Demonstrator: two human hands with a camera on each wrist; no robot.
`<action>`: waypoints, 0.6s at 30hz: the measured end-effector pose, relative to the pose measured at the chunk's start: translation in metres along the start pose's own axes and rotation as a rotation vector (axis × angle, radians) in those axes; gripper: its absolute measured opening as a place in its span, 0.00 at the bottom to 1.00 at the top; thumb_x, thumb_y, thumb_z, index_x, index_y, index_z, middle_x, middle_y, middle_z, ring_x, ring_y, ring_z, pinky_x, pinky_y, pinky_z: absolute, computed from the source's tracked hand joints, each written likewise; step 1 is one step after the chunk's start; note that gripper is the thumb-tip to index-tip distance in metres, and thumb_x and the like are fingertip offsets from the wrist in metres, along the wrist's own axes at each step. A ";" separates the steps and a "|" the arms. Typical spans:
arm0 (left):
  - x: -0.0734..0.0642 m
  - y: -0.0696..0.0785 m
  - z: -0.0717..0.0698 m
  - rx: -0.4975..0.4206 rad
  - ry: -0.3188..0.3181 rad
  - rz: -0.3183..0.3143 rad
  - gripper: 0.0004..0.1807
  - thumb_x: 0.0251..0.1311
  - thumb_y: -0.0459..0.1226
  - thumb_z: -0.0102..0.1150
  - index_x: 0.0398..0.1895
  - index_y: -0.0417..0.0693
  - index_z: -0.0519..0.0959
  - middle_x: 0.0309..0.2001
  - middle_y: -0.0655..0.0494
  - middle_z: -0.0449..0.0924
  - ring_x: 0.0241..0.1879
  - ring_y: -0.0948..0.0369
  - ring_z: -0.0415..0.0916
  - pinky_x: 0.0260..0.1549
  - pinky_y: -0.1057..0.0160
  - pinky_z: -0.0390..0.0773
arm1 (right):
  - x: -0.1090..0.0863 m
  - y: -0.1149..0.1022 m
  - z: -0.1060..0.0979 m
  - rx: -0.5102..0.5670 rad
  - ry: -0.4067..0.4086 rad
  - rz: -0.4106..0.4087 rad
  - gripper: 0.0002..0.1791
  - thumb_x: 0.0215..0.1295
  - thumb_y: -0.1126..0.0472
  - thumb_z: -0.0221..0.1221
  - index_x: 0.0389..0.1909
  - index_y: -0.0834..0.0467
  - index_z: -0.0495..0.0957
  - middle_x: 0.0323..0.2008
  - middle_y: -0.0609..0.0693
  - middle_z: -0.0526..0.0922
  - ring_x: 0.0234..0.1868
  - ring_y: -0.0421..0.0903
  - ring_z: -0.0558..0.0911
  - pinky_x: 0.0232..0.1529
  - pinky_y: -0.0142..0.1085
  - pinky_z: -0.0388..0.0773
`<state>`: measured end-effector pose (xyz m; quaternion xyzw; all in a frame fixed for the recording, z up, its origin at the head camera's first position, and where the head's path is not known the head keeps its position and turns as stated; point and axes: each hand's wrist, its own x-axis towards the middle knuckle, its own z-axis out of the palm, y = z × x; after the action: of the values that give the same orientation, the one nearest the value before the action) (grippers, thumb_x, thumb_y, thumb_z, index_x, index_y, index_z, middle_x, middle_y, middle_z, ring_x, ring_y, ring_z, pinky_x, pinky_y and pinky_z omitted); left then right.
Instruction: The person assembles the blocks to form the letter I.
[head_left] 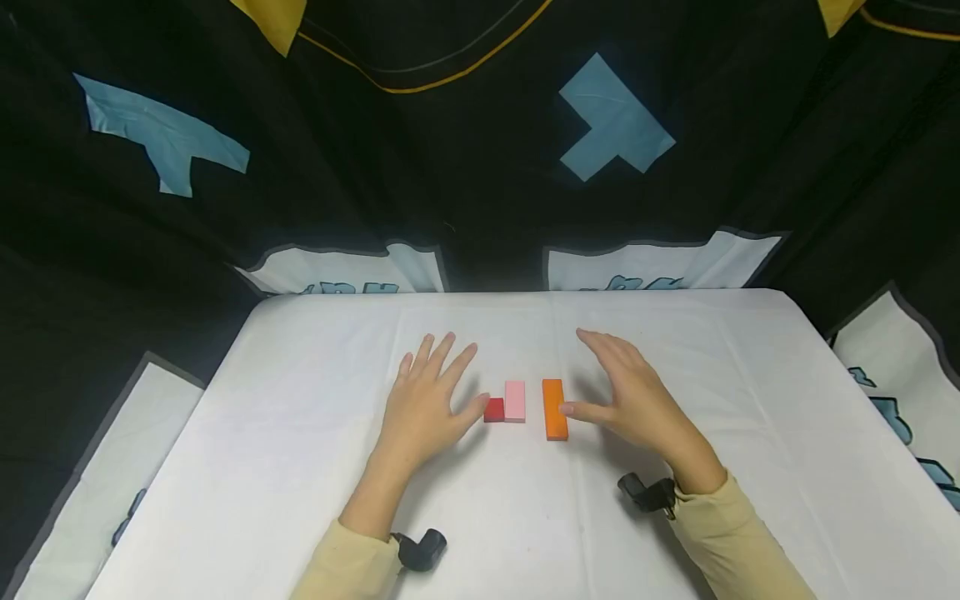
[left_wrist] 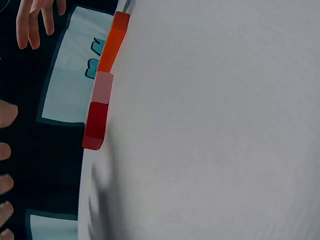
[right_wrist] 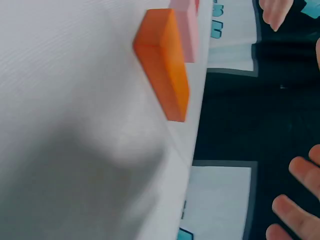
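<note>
Three blocks are on the white table in the head view: a small red block (head_left: pixel 494 410), a longer pink block (head_left: pixel 514 402) right beside it, and an orange block (head_left: pixel 555 410) apart to the right. My left hand (head_left: pixel 423 412) hovers with fingers spread, its thumb tip at the red block's left side in this view. On the other side, my right hand (head_left: pixel 630 396) has its fingers extended, the thumb overlapping the orange block's right edge. The right wrist view shows the orange block (right_wrist: pixel 165 65) standing clear of the fingers (right_wrist: pixel 295 215). Neither hand holds anything.
The white table (head_left: pixel 495 517) ends at a far edge, where a black curtain (head_left: pixel 480 183) with blue and yellow shapes hangs. Black wrist cameras (head_left: pixel 422 550) are strapped at both sleeves. Soft hand shadows fall on the cloth.
</note>
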<state>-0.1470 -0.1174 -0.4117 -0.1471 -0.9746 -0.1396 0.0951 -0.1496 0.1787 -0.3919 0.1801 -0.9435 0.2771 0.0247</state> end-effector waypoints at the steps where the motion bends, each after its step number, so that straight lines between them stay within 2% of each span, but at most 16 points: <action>1: 0.001 0.000 0.001 -0.018 -0.009 0.011 0.37 0.63 0.59 0.52 0.75 0.62 0.62 0.77 0.52 0.57 0.78 0.46 0.48 0.75 0.39 0.51 | 0.000 0.001 0.001 0.016 -0.013 0.004 0.57 0.50 0.38 0.73 0.77 0.48 0.54 0.75 0.52 0.60 0.75 0.58 0.58 0.71 0.61 0.62; 5: 0.003 0.000 0.009 -0.099 -0.028 0.058 0.38 0.62 0.59 0.55 0.74 0.60 0.64 0.77 0.55 0.58 0.79 0.49 0.47 0.76 0.41 0.51 | 0.002 0.007 0.008 0.092 -0.053 0.008 0.58 0.48 0.39 0.74 0.77 0.46 0.54 0.76 0.51 0.59 0.75 0.56 0.58 0.70 0.61 0.65; 10: 0.007 -0.001 0.024 -0.160 -0.060 0.112 0.38 0.59 0.58 0.60 0.72 0.58 0.67 0.76 0.56 0.60 0.79 0.52 0.48 0.77 0.44 0.52 | 0.004 0.021 0.020 0.163 -0.090 -0.024 0.60 0.44 0.39 0.76 0.76 0.47 0.55 0.75 0.51 0.60 0.75 0.56 0.59 0.72 0.60 0.63; 18: 0.014 0.001 0.036 -0.249 -0.163 0.101 0.45 0.56 0.61 0.63 0.75 0.57 0.63 0.76 0.60 0.60 0.79 0.59 0.47 0.77 0.51 0.55 | 0.006 0.032 0.031 0.217 -0.125 -0.040 0.61 0.40 0.39 0.77 0.76 0.45 0.55 0.75 0.51 0.61 0.75 0.56 0.59 0.73 0.61 0.60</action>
<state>-0.1655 -0.1023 -0.4421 -0.2173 -0.9456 -0.2421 0.0035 -0.1654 0.1854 -0.4338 0.2175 -0.9039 0.3652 -0.0480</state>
